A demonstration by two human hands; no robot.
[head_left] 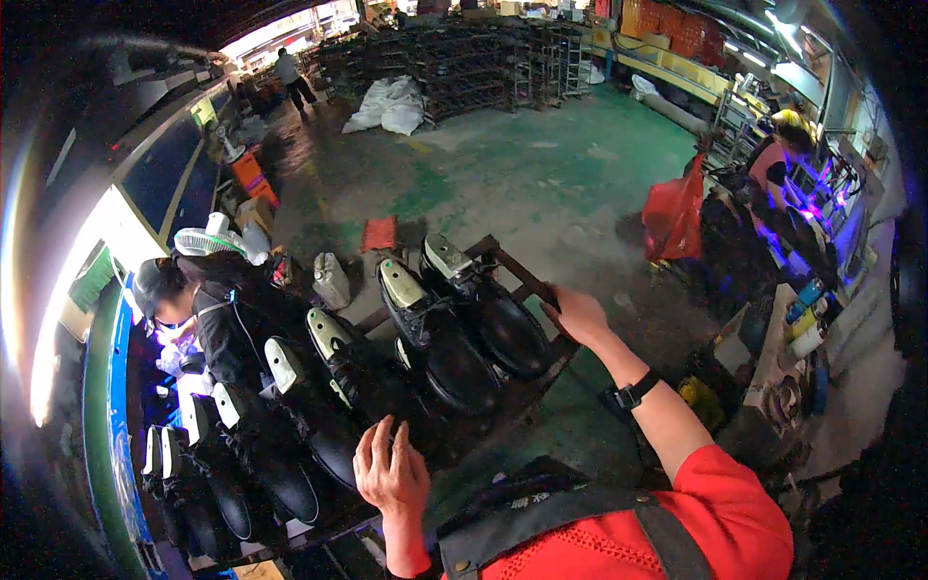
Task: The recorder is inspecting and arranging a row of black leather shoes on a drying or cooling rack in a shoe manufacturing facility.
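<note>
Black shoes (454,362) are sitting in a slanting row on a dark rack (524,277) right in front of the wearer, running from lower left to upper middle. Toes are pointing toward the wearer, heels away. Uppers are looking smooth and all black, toes broad and rounded, catching a dull shine; dark laces (418,317) are crossing the front, details blurring into shadow. Pale inserts (448,256) are sticking up at the heel ends, flat-topped, whitish to greenish silver, standing out hard against the black. Shoes at the left end are crowding closer together and showing narrower, brighter inserts; the two at the right end are showing largest and clearest.

Left hand (391,474) is hovering or resting by the near edge, just beside a toe; contact can't be told. Its fingers are spreading slightly, bending a little, holding nothing visible. Right hand (580,317) is reaching to the rack's right end, beside the rightmost shoe, apparently touching the frame; its fingers are partly hiding, so cannot tell whether they're gripping. A dark watch (635,391) is circling that wrist.

At left a co-worker (227,329) in dark clothes is bending over a bright spot, a white fan (208,237) standing behind.
</note>
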